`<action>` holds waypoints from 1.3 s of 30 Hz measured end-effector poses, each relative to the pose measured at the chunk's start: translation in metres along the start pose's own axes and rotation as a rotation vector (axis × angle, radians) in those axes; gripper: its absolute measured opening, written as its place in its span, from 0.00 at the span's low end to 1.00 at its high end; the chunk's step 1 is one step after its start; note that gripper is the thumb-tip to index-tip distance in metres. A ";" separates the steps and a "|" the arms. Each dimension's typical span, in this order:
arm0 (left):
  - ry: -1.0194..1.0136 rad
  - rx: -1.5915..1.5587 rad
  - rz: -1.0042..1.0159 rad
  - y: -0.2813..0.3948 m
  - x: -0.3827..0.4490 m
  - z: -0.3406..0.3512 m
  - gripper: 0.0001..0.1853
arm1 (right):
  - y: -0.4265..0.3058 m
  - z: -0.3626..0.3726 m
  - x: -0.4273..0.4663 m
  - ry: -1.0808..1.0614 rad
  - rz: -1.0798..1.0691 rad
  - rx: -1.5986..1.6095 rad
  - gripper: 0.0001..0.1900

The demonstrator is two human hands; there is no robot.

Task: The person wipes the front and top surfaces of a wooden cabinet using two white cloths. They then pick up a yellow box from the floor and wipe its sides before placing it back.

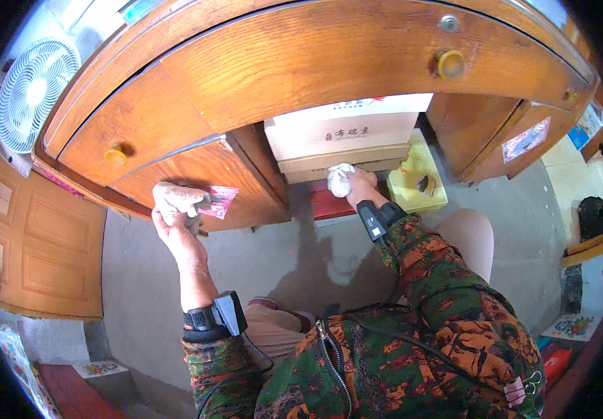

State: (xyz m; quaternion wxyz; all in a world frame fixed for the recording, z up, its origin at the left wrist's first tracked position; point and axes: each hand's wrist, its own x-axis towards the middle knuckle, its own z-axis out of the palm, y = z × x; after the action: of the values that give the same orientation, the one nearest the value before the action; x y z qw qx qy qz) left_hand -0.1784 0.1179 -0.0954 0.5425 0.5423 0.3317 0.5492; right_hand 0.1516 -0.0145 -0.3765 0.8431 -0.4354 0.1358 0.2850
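Note:
A wooden desk with round yellow knobs spans the top of the view. My left hand holds a bunched, pale cloth up by the desk's left cabinet door, beside a pink sticker. Below the desk's middle, my right hand grips a crumpled white cloth in front of stacked cardboard boxes. Under that hand, partly hidden, lies a flat red box. Just right of it stands a yellow box with a dark mark on top.
A white fan stands at the far left, above a wooden door. The desk's right cabinet bears a sticker. My knee is close to the yellow box. A black object sits at the far right.

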 end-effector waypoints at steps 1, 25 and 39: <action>0.016 -0.001 0.079 0.000 0.001 0.001 0.18 | -0.006 -0.017 0.017 -0.120 -0.220 -0.322 0.11; 0.071 0.565 1.306 0.194 0.055 0.138 0.24 | -0.452 0.011 -0.224 0.231 -1.563 -0.252 0.25; -0.174 0.736 1.036 0.189 0.091 0.150 0.28 | -0.416 0.073 -0.223 -0.211 -2.253 -1.527 0.26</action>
State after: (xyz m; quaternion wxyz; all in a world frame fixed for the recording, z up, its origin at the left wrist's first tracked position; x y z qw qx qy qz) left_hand -0.0639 0.1348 0.1346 0.0101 0.8257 0.1484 0.5442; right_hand 0.2209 -0.2270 0.0456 0.1742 -0.6387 -0.5439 -0.5157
